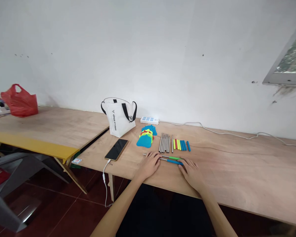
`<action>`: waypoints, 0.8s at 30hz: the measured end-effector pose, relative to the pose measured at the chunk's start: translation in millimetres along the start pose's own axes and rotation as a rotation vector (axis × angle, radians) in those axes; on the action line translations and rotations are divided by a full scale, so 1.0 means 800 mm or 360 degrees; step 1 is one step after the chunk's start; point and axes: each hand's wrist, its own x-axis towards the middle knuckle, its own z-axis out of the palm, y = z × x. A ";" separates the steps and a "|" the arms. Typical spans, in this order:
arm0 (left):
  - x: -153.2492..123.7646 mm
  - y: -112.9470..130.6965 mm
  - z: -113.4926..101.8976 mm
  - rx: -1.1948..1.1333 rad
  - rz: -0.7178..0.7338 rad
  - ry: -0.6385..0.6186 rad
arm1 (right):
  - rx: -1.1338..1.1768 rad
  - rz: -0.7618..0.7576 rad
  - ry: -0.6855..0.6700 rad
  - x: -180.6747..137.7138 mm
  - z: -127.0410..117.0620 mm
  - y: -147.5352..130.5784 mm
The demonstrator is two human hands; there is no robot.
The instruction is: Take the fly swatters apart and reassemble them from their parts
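Left hand: your left hand (150, 163) lies flat and loose, palm down, gripping nothing. Its fingertips meet the bare metal ends of two rods.
Right hand: your right hand (191, 171) is low on the table (237, 171), fingertips on the blue end. You can't tell whether they pinch it.
Rods: the blue-sleeved rod (174, 161) lies crosswise between your hands, with the green-sleeved rod (174, 158) just behind it.
Behind them: a row of bare metal rods (164, 143) with loose coloured sleeves (181, 144) beside it, near your fingers.
Further left: a blue, yellow and red pile (146, 136), a phone (116, 149) and a white tote bag (119, 118).
In the way: nothing lies over either rod.
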 end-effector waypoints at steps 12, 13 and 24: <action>0.000 0.000 0.001 -0.0005 -0.0001 -0.0002 | 0.0068 -0.0007 0.0012 0.001 0.003 0.009; 0.000 0.000 0.000 -0.0011 -0.0001 -0.0002 | 0.0085 0.0008 0.0030 0.001 0.004 0.010; 0.003 -0.016 -0.021 -0.0230 -0.0163 0.0055 | 0.0144 0.0166 0.0087 0.000 0.004 0.017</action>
